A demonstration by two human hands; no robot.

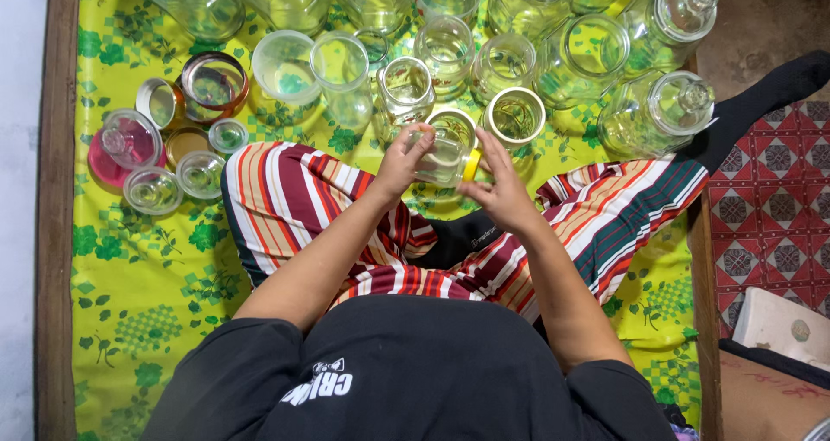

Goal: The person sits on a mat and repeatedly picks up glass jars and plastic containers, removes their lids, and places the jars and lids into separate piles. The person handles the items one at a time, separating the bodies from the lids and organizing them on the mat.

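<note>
— What covers the floor here?
— A bright yellow-green mat [130,277] printed with leaves and checks, edged by a brown wooden frame [54,233].
— And past that frame?
— A pale wall [17,190] on the left; on the right, red patterned tiles [769,207] and bare brown ground [761,35]. The light is even and soft.

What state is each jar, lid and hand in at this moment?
Small glass jar: held in both hands, tilted, lidless.
Left hand: gripping the jar.
Right hand: gripping the jar.
Knob-lidded jars: closed.
Square jar: open, upright.
Loose lids: lying on the yellow-green mat.
</note>
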